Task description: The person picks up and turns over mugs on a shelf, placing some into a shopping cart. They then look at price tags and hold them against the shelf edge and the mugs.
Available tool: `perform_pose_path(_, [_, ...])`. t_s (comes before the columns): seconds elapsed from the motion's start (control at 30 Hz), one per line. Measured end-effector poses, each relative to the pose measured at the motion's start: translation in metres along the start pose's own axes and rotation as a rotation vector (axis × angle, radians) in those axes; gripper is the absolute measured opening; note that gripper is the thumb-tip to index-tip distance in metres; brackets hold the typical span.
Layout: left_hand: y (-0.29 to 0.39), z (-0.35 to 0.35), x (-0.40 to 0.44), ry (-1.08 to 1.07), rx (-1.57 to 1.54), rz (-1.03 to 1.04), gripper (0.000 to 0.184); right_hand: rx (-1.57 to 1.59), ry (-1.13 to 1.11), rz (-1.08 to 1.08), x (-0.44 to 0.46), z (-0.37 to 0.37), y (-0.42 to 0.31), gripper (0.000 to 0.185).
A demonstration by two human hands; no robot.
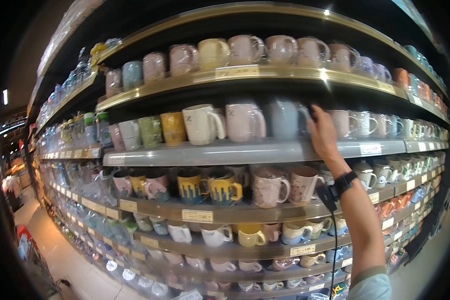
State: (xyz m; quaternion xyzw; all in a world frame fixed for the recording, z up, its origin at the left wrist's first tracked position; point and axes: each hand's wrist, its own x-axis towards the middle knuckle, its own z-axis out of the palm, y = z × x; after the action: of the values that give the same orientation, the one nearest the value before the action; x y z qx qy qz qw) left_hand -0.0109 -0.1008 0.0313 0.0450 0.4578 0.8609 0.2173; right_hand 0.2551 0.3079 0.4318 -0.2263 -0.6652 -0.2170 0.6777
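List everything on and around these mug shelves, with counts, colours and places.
Top-row mugs: several, mostly pink, one yellow, above the grey shelf
Grey shelf edge: one, centre
Cream mug: one, grey shelf
Pale pink mug: one, right of cream
Light blue mug: one, beside the hand
Yellow-and-blue mugs: two large, below the grey shelf
Lower mugs: many, mixed colours
Bottles: several, mixed, far left
Price labels: many, pale, shelf edges
Floor tiles: pale, lower left
Cable: one, black, hanging
Wristband: one, black
Right hand: one, bare, by the light blue mug; contact unclear
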Motion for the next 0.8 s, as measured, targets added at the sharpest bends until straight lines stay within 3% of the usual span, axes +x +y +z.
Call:
perform_pose_path(0.1, [0.000,0.008,-0.008,0.011,0.061,0.003,0.030,0.223,0.100,0.035,-0.026,-0.023,-0.024,0.025])
perform_pose_path(0.17, [-0.009,0.006,-0.007,0.018,0.042,0.010,0.029,0.307,-0.041,0.155,-0.081,-0.034,-0.033,0.021])
perform_pose_path(0.2, [-0.011,0.009,-0.008,-0.028,0.037,-0.009,0.029,0.398,-0.115,0.062,-0.114,-0.036,-0.038,0.018])
perform_pose_path(0.23, [-0.012,0.012,-0.012,-0.075,0.032,-0.031,0.028,0.270,-0.314,0.048,-0.158,-0.052,-0.053,0.016])
perform_pose_path(0.27, [-0.010,0.019,-0.017,-0.067,0.033,-0.078,0.028,0.588,-0.589,0.327,-0.225,-0.049,-0.040,0.017])
perform_pose_path(0.3, [-0.006,0.027,-0.023,-0.051,0.034,-0.078,0.028,0.328,-0.894,0.293,-0.266,-0.071,-0.065,0.019])
perform_pose_path(0.33, [-0.002,0.035,-0.029,-0.061,0.053,-0.061,0.028,0.403,-1.080,0.307,-0.320,-0.083,-0.074,0.021])
perform_pose_path(0.37, [-0.001,0.038,-0.035,-0.073,0.074,-0.044,0.027,0.260,-1.447,0.117,-0.390,-0.087,-0.070,0.027])
perform_pose_path(0.47, [-0.017,0.035,-0.029,-0.092,0.094,-0.011,0.026,0.519,-1.990,0.338,-0.556,-0.168,-0.075,0.028])
perform_pose_path(0.53, [-0.026,0.030,-0.029,-0.101,0.073,-0.044,0.025,0.662,-2.088,0.637,-0.639,-0.233,-0.073,0.029])
perform_pose_path(0.57, [-0.028,0.030,-0.032,-0.100,0.085,-0.071,0.024,0.798,-2.019,0.887,-0.677,-0.263,-0.069,0.029])
perform_pose_path(0.63, [-0.021,0.049,-0.051,-0.144,0.155,-0.125,0.024,1.152,-1.603,1.567,-0.736,-0.311,-0.060,0.031])
perform_pose_path(0.67, [-0.021,0.055,-0.062,-0.146,0.211,-0.192,0.024,0.780,-1.906,0.970,-0.833,-0.321,-0.045,0.036])
perform_pose_path(0.7, [-0.022,0.064,-0.068,-0.147,0.235,-0.202,0.021,0.153,-1.942,1.260,-0.707,-0.317,-0.068,0.041])
perform_pose_path(0.77, [-0.031,0.074,-0.079,-0.157,0.265,-0.230,0.019,0.093,-1.785,1.780,-0.678,-0.336,-0.068,0.040])
perform_pose_path(0.8, [-0.034,0.077,-0.084,-0.176,0.271,-0.225,0.020,0.161,-1.936,1.612,-0.707,-0.354,-0.063,0.040])
